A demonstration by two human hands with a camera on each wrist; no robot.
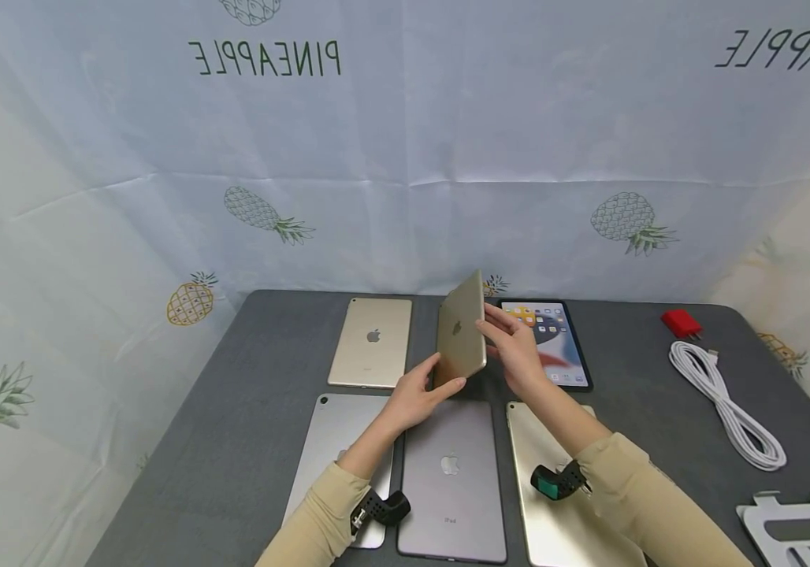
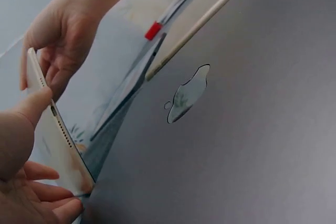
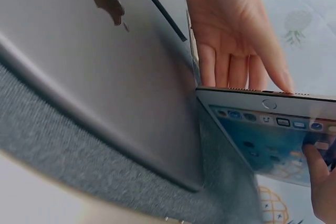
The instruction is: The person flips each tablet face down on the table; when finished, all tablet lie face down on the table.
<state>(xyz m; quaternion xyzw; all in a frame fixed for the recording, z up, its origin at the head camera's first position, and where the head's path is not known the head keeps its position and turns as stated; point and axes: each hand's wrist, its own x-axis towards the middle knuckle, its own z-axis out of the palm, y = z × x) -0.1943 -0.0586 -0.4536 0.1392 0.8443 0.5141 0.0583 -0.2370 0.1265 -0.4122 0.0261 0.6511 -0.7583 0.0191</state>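
Observation:
Both hands hold a gold-backed tablet [image 1: 460, 331] raised on edge, its lit screen showing in the right wrist view. My left hand [image 1: 415, 391] grips its lower end, the thumb at the edge with the speaker holes. Higher up, my right hand [image 1: 514, 348] pinches the far right edge, its fingers on the screen side. Under my hands lies a grey tablet [image 1: 453, 488], back up. A silver tablet [image 1: 334, 441] lies partly behind the left forearm, and a larger gold tablet [image 1: 547, 504] partly behind the right forearm.
Another gold tablet [image 1: 371, 342] lies face down at the back left. A black-framed tablet [image 1: 554, 342] with a lit screen lies right of the right hand. Further right are a red charger plug [image 1: 680, 323], a coiled white cable [image 1: 727, 405] and a white stand [image 1: 795, 520]. A pineapple-print curtain [image 1: 405, 228] hangs behind.

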